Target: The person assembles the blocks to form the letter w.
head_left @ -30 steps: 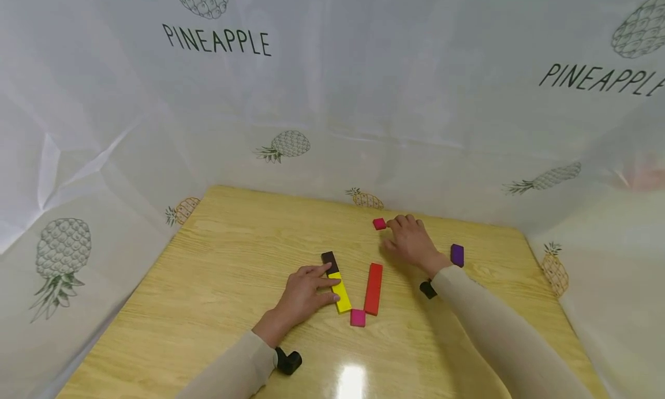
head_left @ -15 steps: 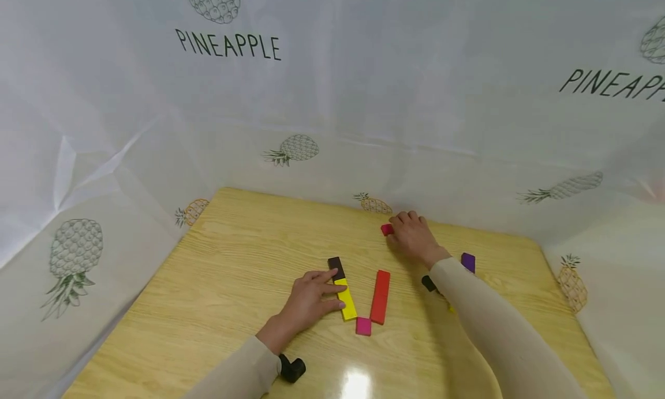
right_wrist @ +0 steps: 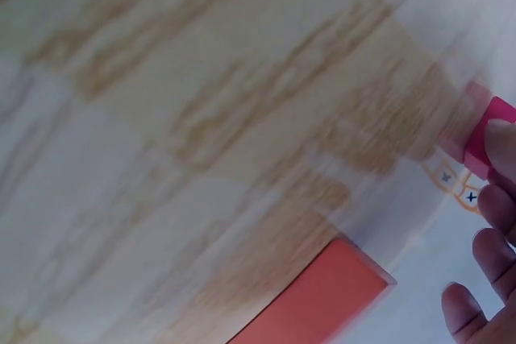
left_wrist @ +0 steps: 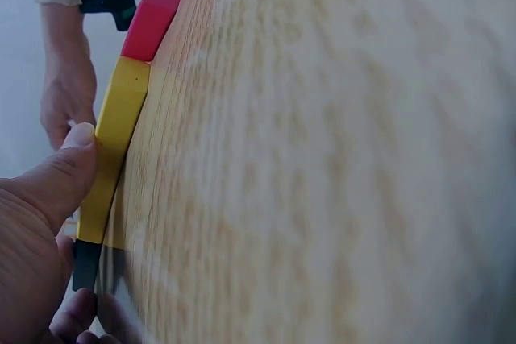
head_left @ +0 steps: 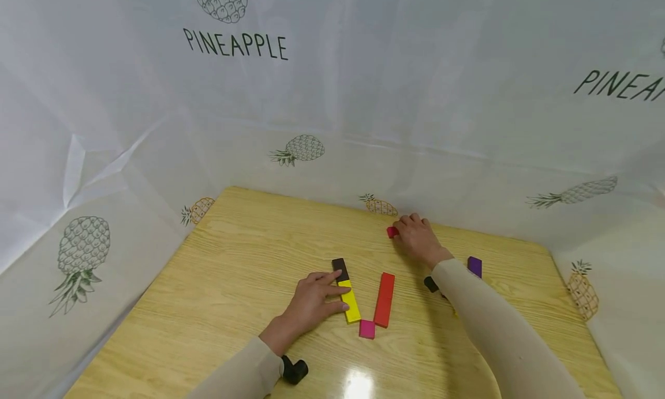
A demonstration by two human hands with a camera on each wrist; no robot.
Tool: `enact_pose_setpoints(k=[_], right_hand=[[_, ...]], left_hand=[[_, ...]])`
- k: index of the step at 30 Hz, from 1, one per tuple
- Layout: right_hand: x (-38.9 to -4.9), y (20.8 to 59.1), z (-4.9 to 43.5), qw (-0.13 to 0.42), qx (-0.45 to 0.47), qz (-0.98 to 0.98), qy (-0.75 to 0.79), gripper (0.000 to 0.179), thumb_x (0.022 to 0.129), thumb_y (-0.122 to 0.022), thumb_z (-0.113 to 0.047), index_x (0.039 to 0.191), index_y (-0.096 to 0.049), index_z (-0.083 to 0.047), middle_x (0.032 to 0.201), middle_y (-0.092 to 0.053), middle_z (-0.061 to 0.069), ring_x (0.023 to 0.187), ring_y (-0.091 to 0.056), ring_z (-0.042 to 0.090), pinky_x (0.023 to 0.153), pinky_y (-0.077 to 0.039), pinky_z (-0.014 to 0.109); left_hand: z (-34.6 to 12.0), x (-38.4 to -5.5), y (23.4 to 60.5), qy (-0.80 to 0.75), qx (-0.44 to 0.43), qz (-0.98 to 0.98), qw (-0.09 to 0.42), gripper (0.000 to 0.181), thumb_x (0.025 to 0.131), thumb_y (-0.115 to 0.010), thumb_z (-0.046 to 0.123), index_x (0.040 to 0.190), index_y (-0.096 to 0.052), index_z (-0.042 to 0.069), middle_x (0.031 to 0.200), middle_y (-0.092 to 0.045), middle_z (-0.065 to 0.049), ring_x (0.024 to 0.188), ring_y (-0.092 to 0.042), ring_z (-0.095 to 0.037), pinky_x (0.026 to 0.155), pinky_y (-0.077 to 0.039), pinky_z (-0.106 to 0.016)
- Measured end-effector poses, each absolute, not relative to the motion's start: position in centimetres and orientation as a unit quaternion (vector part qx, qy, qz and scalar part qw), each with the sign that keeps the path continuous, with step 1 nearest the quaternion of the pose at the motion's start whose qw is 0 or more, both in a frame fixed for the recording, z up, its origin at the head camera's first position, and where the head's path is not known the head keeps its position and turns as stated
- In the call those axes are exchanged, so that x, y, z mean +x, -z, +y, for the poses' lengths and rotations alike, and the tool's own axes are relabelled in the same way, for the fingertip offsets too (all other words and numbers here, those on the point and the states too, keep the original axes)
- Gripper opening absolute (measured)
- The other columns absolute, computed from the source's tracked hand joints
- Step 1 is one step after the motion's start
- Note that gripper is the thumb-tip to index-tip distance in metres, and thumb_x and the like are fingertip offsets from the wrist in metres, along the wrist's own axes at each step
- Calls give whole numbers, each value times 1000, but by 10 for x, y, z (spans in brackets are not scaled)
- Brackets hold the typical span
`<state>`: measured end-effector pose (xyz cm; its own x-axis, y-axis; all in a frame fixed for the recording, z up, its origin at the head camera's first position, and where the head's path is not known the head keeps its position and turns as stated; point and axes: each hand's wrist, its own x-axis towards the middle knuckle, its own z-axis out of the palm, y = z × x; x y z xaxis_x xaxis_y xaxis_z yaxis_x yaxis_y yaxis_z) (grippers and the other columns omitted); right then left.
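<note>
My left hand (head_left: 312,301) rests, fingers fairly straight, across a yellow block (head_left: 352,309) and the black block (head_left: 340,264) end to end with it. In the left wrist view the thumb lies against the yellow block's side, with fingertips by the black one. At the far side of the table, my right hand (head_left: 418,240) holds a small pinkish-red block (head_left: 392,232) between thumb and fingers, partly covering it. A square magenta block (head_left: 367,329) joins the near ends of the yellow block and a red bar (head_left: 385,299), which has a seam across it; together they form a V.
A purple block (head_left: 475,266) lies right of the right forearm, and a bit of yellow (head_left: 456,314) shows beside that sleeve. White pineapple-print sheeting (head_left: 332,99) hangs around the back and sides of the wooden table (head_left: 260,231).
My right hand has closed in on the pinkish-red block at the far side and now covers part of it. My left hand keeps its place on the blocks. The head view has shifted slightly.
</note>
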<state>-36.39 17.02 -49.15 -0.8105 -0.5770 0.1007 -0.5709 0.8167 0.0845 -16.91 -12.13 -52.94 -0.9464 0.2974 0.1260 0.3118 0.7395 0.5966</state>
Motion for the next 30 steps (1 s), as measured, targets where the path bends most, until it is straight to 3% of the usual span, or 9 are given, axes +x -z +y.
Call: enact_pose_setpoints(k=[12,30], right_hand=[[-362,491,172,70,292,-954,-3,31,103,-71,-27,116,-64,0,114,-63,17,108,-51,39,94,-47,57],[-357,490,170,91,291,-952,0,30,102,-71,-26,112,-62,0,112,-63,19,106,-53,40,95,-48,58]], left_hand=[[-121,-168,529,318,-159,-935,15,38,96,-76,43,131,-78,28,161,-53,0,142,-49,-32,111,-38,-63],[-121,-169,532,318,-163,-934,18,38,96,-76,44,131,-78,28,160,-53,0,142,-49,-33,111,-38,-64]])
